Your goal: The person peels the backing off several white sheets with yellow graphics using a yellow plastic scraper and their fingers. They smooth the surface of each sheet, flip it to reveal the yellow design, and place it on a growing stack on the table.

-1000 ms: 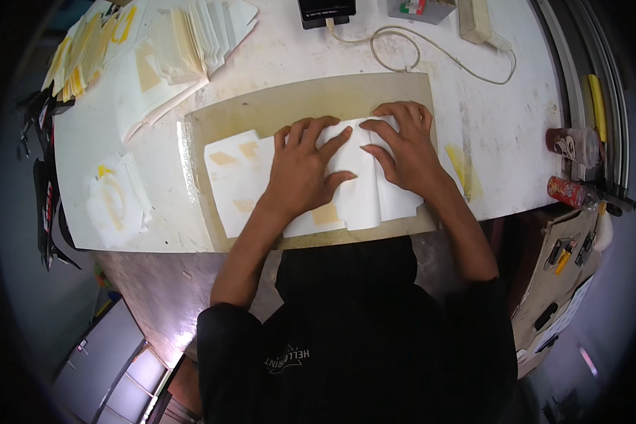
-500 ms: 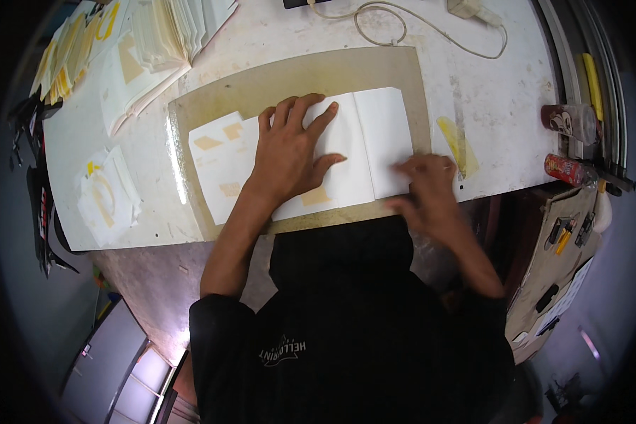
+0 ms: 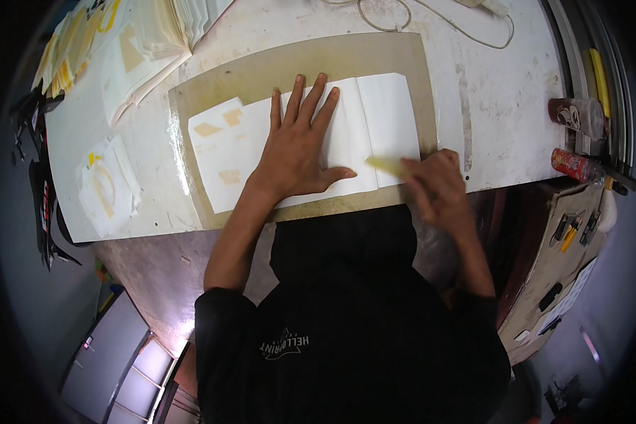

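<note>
My left hand (image 3: pixel 295 152) lies flat with spread fingers on a white paper sheet (image 3: pixel 390 116). A crease runs down the sheet, right of that hand. At the sheet's lower right, my right hand (image 3: pixel 442 189) grips a flat yellow plastic piece (image 3: pixel 383 165), smeared by motion. Its tip is over the paper near the crease; whether it touches cannot be told. Left of my left hand, paper with tan printed patches (image 3: pixel 226 152) shows. Everything rests on a tan board (image 3: pixel 226 81).
Stacked papers with tan and yellow prints (image 3: pixel 155 42) stand at the far left. A smaller paper pile (image 3: pixel 109 187) lies at the left. Cable loops (image 3: pixel 385 25) cross the back. A cup (image 3: pixel 576 116) and a red-labelled bottle (image 3: pixel 576 166) are at the right edge.
My right hand has picked up the yellow piece from the table at the right and brought it over the sheet. My left hand has flattened, its fingers now straighter.
</note>
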Motion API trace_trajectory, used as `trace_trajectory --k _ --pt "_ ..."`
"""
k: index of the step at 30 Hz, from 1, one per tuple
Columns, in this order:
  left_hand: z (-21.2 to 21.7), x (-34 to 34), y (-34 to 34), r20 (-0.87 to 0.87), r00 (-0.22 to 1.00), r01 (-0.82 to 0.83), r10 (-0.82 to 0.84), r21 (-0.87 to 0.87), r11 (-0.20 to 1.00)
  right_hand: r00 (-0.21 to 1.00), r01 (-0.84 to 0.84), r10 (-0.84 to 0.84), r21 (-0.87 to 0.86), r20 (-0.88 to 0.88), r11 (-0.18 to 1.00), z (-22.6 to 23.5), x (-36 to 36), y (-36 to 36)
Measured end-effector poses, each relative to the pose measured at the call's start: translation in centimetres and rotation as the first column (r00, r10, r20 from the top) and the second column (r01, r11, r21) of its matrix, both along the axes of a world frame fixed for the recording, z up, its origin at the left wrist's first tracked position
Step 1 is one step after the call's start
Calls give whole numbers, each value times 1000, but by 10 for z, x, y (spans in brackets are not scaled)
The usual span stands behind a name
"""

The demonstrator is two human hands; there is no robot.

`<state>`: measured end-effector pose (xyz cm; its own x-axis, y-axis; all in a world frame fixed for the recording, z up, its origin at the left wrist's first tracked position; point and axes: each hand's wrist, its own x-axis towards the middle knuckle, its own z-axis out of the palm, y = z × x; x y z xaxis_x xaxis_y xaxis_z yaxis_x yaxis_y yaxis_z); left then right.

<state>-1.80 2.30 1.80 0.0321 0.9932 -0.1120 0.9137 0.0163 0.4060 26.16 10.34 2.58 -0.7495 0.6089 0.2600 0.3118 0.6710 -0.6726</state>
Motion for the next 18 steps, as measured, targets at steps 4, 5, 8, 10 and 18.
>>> trace_trajectory --k 4,5,8,10,18 --pt "-4 -1 -1 12 1000 9 -9 12 1000 997 -57 53 61 54 997 -10 0 -7" --pt "-5 -1 -1 15 1000 10 -11 19 1000 998 -48 44 77 52 996 -11 -1 -6" --pt "-6 -1 -3 11 1000 9 -9 22 1000 997 -46 37 129 69 991 -13 -12 3" --pt "-6 0 -3 13 1000 10 -10 19 1000 996 -46 31 185 85 982 -14 -24 17" --pt "-5 -1 -1 37 999 11 -12 31 999 999 13 -25 344 31 939 -32 -86 90"
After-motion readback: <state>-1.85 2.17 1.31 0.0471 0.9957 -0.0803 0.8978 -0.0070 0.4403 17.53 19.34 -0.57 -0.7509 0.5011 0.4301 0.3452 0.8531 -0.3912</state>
